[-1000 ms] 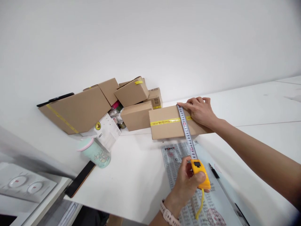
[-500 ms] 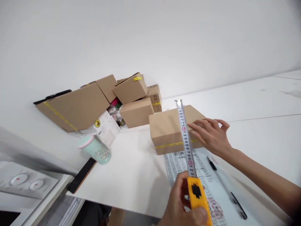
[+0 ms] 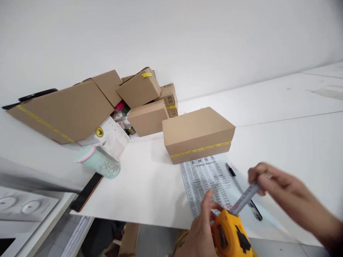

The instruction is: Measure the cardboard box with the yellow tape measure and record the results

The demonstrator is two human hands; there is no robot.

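Observation:
My left hand [image 3: 200, 228] grips the yellow tape measure [image 3: 229, 232] near the front edge of the table. A short length of metal blade [image 3: 245, 198] sticks out of its case toward the right. My right hand [image 3: 278, 194], a bit blurred, pinches the blade's free end. Beyond both hands sits a closed cardboard box [image 3: 198, 132] with a yellow strip along its side; neither hand touches it. Between box and hands lies a printed sheet headed "Testing Report" [image 3: 198, 182], and a black-capped pen [image 3: 233, 175] rests on its right part, partly hidden behind the blade.
Several cardboard boxes [image 3: 147, 117] are piled against the wall at back left. A mint tumbler [image 3: 104, 166] leans near a white packet [image 3: 115, 139] and a dark flat object [image 3: 87, 192]. A white unit with dials [image 3: 29, 207] stands at lower left.
My right hand has left the box and now holds the blade end. The blade, earlier stretched across the box, is much shorter and points right. The view has shifted slightly.

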